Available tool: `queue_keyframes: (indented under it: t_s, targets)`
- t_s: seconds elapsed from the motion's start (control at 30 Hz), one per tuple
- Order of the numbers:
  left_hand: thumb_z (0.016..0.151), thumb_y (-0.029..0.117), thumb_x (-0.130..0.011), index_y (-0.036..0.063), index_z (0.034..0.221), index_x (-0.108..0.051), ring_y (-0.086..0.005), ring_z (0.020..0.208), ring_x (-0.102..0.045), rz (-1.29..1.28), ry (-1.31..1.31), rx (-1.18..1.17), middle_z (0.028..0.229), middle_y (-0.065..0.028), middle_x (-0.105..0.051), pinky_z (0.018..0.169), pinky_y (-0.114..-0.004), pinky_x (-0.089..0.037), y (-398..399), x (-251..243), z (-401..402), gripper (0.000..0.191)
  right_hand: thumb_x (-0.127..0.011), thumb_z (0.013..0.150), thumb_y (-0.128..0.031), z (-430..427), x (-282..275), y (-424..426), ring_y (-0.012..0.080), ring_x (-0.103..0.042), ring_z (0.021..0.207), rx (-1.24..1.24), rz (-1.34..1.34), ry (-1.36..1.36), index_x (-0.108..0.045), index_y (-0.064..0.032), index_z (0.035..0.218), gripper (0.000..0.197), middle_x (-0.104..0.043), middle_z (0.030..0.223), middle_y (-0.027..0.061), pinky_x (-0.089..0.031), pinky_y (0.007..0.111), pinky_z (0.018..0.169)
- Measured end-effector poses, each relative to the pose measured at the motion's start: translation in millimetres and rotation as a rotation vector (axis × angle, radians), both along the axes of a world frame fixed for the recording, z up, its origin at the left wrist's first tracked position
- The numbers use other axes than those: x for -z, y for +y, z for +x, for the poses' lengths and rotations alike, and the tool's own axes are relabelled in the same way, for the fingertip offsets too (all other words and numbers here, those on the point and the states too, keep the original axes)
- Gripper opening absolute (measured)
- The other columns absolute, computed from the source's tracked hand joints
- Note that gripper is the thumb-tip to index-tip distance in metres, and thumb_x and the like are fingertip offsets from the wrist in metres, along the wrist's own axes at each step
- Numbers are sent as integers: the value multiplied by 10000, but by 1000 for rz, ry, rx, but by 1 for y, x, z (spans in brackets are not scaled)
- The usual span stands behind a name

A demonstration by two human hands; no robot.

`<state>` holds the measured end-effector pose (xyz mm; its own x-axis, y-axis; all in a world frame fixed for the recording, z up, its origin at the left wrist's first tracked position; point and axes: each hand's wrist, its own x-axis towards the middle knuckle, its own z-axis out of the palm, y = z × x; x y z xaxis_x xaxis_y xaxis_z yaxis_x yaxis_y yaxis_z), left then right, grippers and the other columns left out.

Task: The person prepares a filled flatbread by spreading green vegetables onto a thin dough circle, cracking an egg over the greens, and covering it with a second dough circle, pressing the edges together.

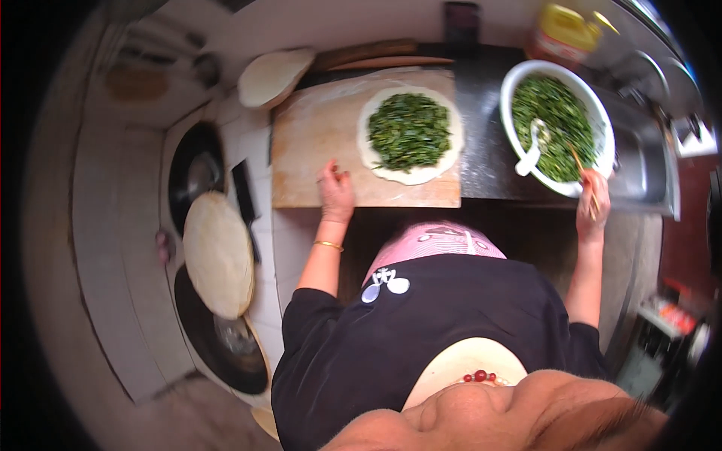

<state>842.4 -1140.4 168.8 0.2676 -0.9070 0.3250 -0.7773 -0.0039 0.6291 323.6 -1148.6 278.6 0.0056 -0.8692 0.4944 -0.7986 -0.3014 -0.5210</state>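
A round sheet of rolled dough (375,160) lies on a floured wooden board (316,135), covered with chopped green leaves (409,132) except for a bare rim. My left hand (337,191) rests near the board's front edge, left of the dough, empty with its fingers loosely bent. To the right, my right hand (594,200) grips wooden chopsticks (575,155) at the near rim of a large white bowl (507,121). The chopstick tips reach into chopped greens in the bowl. A white spoon (530,158) leans on the bowl's left rim.
Behind the board lie a rolling pin (389,61) and a pale dough piece (273,79). A yellow oil jug (567,34) stands behind the bowl, and a metal sink (646,163) is at right. At left are two woks (197,163), a cleaver (244,191) and a round pale lid (219,253).
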Motion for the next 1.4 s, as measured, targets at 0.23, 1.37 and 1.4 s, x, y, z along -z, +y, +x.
queue_keyframes:
  t_s: [0.23,1.37,1.4]
  targets:
    - [798,12,-601,19,1169,-462,-218,814,-543,-97,8,8,1021,-135,-513,757,-319,-471,59,-57,-16,396,-567,870,-150,4,13,-2,375,-528,1037,-182,117,324,-548,-7,1075,251,-530,1126,205,-432,409,894]
    - [825,34,-478,-43,1166,-504,-262,1052,-571,-538,1637,-373,1151,-132,-581,896,-419,-484,338,-42,232,351,-504,779,48,463,-71,75,266,-589,870,-1167,311,151,-572,-26,1051,291,-567,1002,128,-478,321,737]
    - [814,28,-472,-46,1165,-505,-266,1047,-574,-565,1643,-381,1151,-138,-579,888,-424,-490,339,-40,232,360,-509,775,40,473,-70,73,283,-584,868,-1214,275,213,-573,-26,1055,295,-567,1010,136,-479,336,734]
